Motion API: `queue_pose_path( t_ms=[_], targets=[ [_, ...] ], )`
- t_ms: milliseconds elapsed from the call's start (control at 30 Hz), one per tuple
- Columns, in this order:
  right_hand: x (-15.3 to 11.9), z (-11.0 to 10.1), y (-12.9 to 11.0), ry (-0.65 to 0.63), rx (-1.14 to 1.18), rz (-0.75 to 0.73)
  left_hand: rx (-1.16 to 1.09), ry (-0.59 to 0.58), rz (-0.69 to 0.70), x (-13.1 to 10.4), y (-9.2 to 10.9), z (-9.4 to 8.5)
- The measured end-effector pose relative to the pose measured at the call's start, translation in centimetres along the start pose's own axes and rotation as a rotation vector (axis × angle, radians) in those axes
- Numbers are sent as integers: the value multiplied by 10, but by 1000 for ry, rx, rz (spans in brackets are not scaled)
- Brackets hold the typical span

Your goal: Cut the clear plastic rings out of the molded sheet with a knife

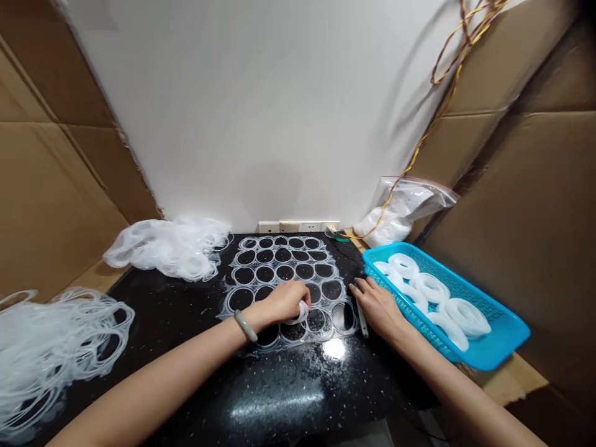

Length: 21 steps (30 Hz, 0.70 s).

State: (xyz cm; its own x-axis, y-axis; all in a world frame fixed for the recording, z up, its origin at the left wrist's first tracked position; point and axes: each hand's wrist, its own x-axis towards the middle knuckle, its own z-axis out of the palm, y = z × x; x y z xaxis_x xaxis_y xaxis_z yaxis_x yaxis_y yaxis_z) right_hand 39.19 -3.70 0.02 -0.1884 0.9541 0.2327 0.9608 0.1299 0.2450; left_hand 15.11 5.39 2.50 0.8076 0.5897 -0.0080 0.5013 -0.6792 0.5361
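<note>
A translucent, soft-looking sheet [275, 272] with rows of round rings lies flat on the black speckled countertop [279, 388]. My left hand [285, 300], with a pale green bangle at its wrist, is closed over the near part of the sheet. Pinched in its fingers are white translucent rings [302, 312], partly hidden by the hand. At the sheet's right edge my right hand [376, 305] rests on the counter with its fingers apart. Beside it lies a slim, light-coloured tool [362, 320], partly covered; its kind cannot be made out.
A blue plastic basket [505, 329] with several white ring bundles [429, 287] stands at right. Two tangled heaps of translucent strips [162, 248] lie at left. Behind the basket sits a clear zip bag [414, 195]. Yellow twisted wire [416, 152] hangs near cardboard walls [540, 186].
</note>
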Motion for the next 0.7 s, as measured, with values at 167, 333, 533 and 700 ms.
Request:
queue_pose_path(
  t_ms=[167, 333, 533, 700],
  targets=[
    [25, -15, -18, -50, 170, -104, 75, -12, -82, -2, 10, -1],
    [54, -23, -22, -225, 197, -14, 64, -16, -131, 0, 9, 0],
    [69, -23, -18, -251, 322, 69, -40, 6, -20, -3, 4, -4],
    [82, -27, -24, -111, 704, 2, -212, 74, 112, -39, 8, -27]
  ],
)
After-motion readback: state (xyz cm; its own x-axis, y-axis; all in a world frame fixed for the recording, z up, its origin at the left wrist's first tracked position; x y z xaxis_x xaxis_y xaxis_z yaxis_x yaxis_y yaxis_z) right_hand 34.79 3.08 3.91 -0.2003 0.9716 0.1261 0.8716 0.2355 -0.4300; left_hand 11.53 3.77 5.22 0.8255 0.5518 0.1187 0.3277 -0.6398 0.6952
